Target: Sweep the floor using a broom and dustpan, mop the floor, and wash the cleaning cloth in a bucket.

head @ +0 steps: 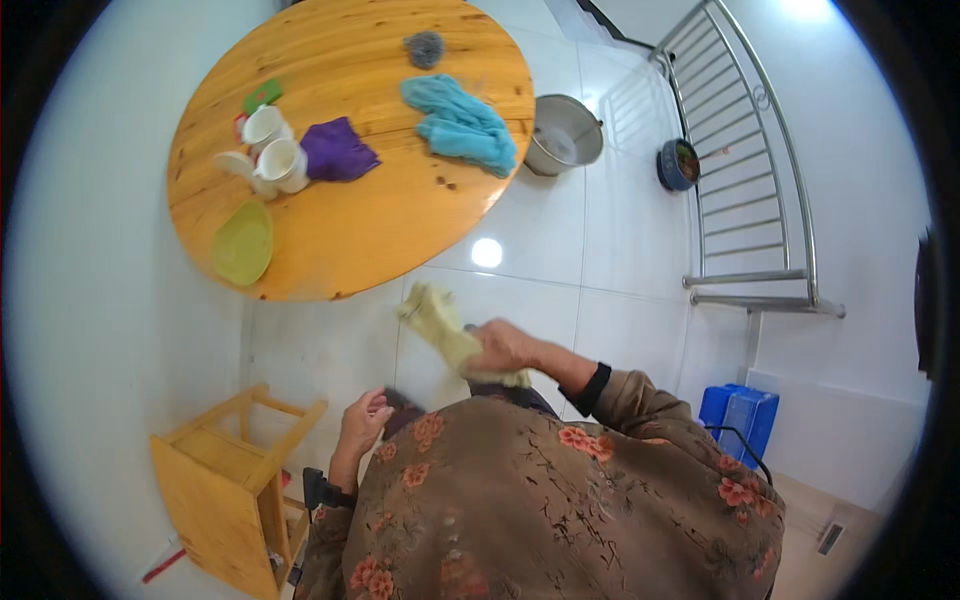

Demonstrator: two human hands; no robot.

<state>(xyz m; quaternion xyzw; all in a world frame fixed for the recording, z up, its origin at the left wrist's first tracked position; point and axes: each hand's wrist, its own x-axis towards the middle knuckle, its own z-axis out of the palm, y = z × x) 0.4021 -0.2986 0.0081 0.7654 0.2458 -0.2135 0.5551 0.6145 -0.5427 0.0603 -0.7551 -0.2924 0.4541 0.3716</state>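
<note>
My right hand [501, 349] is closed around a pale yellow-green cloth [439, 322], whose loose end hangs out to the left over the floor. My left hand [365, 420] holds nothing, its fingers partly bent, low beside my body. Ahead stands a round wooden table [352, 255]. On it lie a crumpled light blue towel [465, 127], a purple cloth [337, 150] and a grey scouring ball [426, 49]. Two white cups [282, 165] stand beside the purple cloth, a green item [262, 94] behind them. A yellow-green dish [244, 244] is near the left edge.
A metal bucket [566, 135] stands on the tiled floor right of the table. Farther right are a blue plant pot [679, 165] and a steel railing [787, 180]. A wooden stool [217, 495] is at lower left, a blue plastic box [739, 420] at lower right.
</note>
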